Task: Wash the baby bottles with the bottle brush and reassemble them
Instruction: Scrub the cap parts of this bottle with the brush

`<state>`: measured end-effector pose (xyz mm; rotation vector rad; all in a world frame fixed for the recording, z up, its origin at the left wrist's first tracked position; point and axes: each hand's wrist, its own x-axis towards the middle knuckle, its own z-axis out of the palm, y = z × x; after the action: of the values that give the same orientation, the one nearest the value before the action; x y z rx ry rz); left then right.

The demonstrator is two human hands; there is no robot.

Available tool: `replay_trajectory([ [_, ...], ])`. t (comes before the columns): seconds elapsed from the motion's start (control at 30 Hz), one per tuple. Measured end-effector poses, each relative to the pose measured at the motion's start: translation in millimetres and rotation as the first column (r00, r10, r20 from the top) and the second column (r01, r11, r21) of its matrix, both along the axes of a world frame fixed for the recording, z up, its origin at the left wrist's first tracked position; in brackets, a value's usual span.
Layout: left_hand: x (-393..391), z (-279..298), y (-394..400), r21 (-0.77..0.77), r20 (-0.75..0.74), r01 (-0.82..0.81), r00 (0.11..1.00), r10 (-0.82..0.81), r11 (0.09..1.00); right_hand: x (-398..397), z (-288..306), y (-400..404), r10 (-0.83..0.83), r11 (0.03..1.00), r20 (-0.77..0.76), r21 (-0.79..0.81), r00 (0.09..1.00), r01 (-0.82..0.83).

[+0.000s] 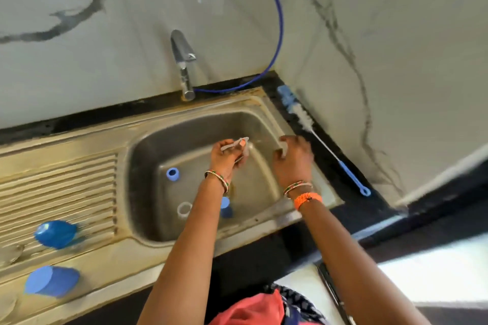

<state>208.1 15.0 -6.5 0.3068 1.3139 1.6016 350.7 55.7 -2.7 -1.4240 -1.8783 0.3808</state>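
Note:
Over the steel sink basin, my left hand holds a clear silicone teat between its fingers. My right hand is beside it, fingers curled around a small pale piece that I cannot make out. A blue screw ring, a clear ring and a blue part lie in the basin. The bottle brush, blue handle and white-blue bristles, lies on the black counter to the right of the sink. A blue bottle and a blue cap rest on the drainboard.
A chrome tap stands behind the basin, with a blue hose running up the marble wall. The ribbed drainboard lies to the left. The black counter edge runs along the right.

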Motion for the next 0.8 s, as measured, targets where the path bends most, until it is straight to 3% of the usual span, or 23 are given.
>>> replay_trajectory([
  [0.07,23.6,-0.2,7.2,0.031,0.033,0.032,0.999,-0.033,0.999,48.7,1.7,17.7,-0.096,0.995,0.162,0.019,0.982,0.095],
  [0.17,53.0,-1.5,18.2,0.072,0.014,0.079,0.997,-0.08,0.994,102.8,2.2,35.8,-0.112,0.965,0.483,-0.157,0.868,0.212],
  [0.23,70.7,-3.9,22.8,0.076,-0.019,0.121,0.993,-0.12,0.99,121.8,2.9,38.2,-0.057,0.939,0.564,-0.251,0.824,0.237],
  [0.3,80.9,-3.3,24.3,0.085,-0.006,0.131,0.991,-0.131,0.988,124.8,5.2,37.7,-0.037,0.94,0.543,-0.265,0.839,0.213],
  [0.47,75.3,-6.4,24.3,0.165,0.267,0.037,0.96,-0.081,0.986,120.3,27.2,21.4,-0.132,0.958,0.463,-0.167,0.876,0.233],
  [0.57,71.2,-9.9,23.1,0.175,0.334,-0.035,0.942,-0.025,0.984,124.4,52.4,9.2,-0.119,0.98,0.471,-0.083,0.874,0.178],
  [0.7,64.8,-14.5,16.1,0.182,0.41,-0.093,0.912,0.01,0.979,135.8,85.2,5.0,0.01,0.998,0.542,-0.057,0.84,0.025],
  [0.8,51.3,-14.4,11.3,0.196,0.463,-0.196,0.882,0.085,0.961,145.2,99.1,1.9,0.131,0.991,0.509,-0.095,0.851,-0.095],
])
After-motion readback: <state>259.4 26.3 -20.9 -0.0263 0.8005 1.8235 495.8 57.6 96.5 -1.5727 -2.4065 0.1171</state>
